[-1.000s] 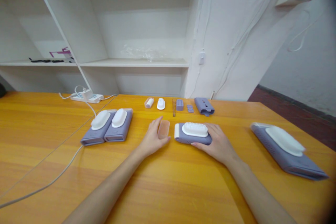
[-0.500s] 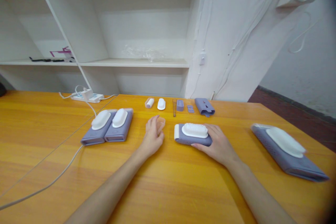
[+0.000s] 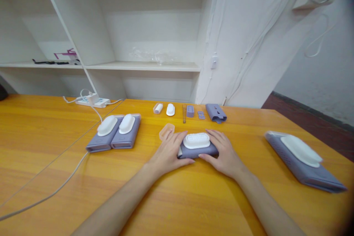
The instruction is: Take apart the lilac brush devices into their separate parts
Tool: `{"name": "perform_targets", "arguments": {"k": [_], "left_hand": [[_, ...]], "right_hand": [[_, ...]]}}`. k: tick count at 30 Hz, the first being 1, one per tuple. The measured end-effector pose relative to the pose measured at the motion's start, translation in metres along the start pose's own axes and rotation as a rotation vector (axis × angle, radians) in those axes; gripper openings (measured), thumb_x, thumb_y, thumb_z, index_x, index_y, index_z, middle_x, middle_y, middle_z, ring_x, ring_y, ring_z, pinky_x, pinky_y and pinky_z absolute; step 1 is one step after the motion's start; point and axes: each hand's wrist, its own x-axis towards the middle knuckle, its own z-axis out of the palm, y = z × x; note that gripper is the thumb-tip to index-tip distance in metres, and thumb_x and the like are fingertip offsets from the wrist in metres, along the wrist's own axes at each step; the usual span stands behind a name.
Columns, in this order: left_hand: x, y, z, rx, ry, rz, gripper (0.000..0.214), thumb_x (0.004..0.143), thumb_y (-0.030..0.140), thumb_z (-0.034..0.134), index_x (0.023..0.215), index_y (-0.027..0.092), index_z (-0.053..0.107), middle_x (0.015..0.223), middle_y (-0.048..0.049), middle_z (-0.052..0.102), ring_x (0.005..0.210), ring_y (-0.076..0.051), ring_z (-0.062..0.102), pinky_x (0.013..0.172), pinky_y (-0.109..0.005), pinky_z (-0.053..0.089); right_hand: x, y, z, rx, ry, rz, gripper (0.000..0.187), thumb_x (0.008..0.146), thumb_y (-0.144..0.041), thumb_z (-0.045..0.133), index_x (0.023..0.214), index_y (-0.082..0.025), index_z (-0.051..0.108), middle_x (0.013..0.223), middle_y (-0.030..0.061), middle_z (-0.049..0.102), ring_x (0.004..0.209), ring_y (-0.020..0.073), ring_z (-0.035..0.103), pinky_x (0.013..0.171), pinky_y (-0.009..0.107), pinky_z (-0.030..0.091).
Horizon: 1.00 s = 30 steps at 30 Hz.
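A purple device with a white brush top (image 3: 197, 144) lies on the orange table (image 3: 179, 199) in front of me. My left hand (image 3: 168, 153) grips its left end, thumb along the near edge. My right hand (image 3: 222, 152) holds its right end, fingers curled round it. A translucent pinkish cap (image 3: 166, 131) lies on the table just beyond my left hand, free of it.
Two like devices (image 3: 114, 132) lie side by side to the left, a larger one (image 3: 302, 160) at the right. Small parts (image 3: 190, 111) line the table's far edge. A power strip (image 3: 92, 100) and its white cable (image 3: 55, 188) run along the left. White shelves stand behind.
My left hand set the translucent cap down on the table and moved right onto the device. Both hands have drawn the device a little leftward and nearer.
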Motion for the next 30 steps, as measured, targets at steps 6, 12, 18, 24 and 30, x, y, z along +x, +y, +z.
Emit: {"name": "perform_targets", "arguments": {"k": [6, 12, 18, 24, 30], "left_hand": [[-0.004, -0.002, -0.001, -0.181, -0.031, -0.024, 0.088, 0.066, 0.058, 0.072, 0.137, 0.023, 0.032, 0.136, -0.0098, 0.047, 0.126, -0.026, 0.044, 0.106, -0.042, 0.036], [-0.005, -0.001, 0.003, -0.155, -0.037, -0.065, 0.082, 0.072, 0.054, 0.069, 0.137, 0.02, 0.032, 0.135, -0.012, 0.047, 0.124, -0.027, 0.045, 0.104, -0.043, 0.037], [0.001, 0.006, 0.002, 0.044, -0.03, -0.109, 0.064, 0.07, 0.061, 0.065, 0.115, 0.018, 0.05, 0.106, -0.0108, 0.058, 0.101, -0.029, 0.054, 0.087, -0.043, 0.045], [0.004, 0.004, 0.003, 0.185, -0.037, -0.056, 0.063, 0.073, 0.066, 0.059, 0.109, 0.015, 0.05, 0.101, -0.012, 0.058, 0.098, -0.03, 0.054, 0.086, -0.044, 0.044], [0.003, 0.001, -0.002, 0.216, -0.045, -0.042, 0.051, 0.076, 0.069, 0.053, 0.085, 0.019, 0.05, 0.088, -0.007, 0.055, 0.087, -0.025, 0.053, 0.078, -0.038, 0.043]], "right_hand": [[-0.001, 0.011, 0.006, 0.072, 0.014, 0.102, 0.05, 0.088, -0.048, 0.05, 0.129, -0.02, 0.047, 0.141, 0.0137, 0.042, 0.128, 0.0287, 0.041, 0.105, 0.051, 0.034], [0.002, 0.007, -0.003, 0.027, 0.174, 0.06, 0.027, 0.084, -0.045, 0.055, 0.093, -0.02, 0.052, 0.119, 0.0131, 0.057, 0.113, 0.0287, 0.051, 0.099, 0.048, 0.038], [0.002, 0.002, -0.008, -0.143, 0.127, 0.02, 0.042, 0.08, -0.049, 0.058, 0.107, -0.018, 0.053, 0.111, 0.0137, 0.057, 0.105, 0.0315, 0.052, 0.091, 0.05, 0.04], [0.002, 0.004, -0.008, -0.038, 0.081, 0.055, 0.043, 0.078, -0.052, 0.06, 0.103, -0.019, 0.05, 0.109, 0.0131, 0.058, 0.102, 0.0292, 0.055, 0.091, 0.047, 0.042], [-0.001, -0.001, -0.013, -0.054, -0.019, 0.04, 0.061, 0.072, -0.06, 0.065, 0.112, -0.017, 0.05, 0.109, 0.013, 0.057, 0.101, 0.0297, 0.054, 0.087, 0.044, 0.045]]}}
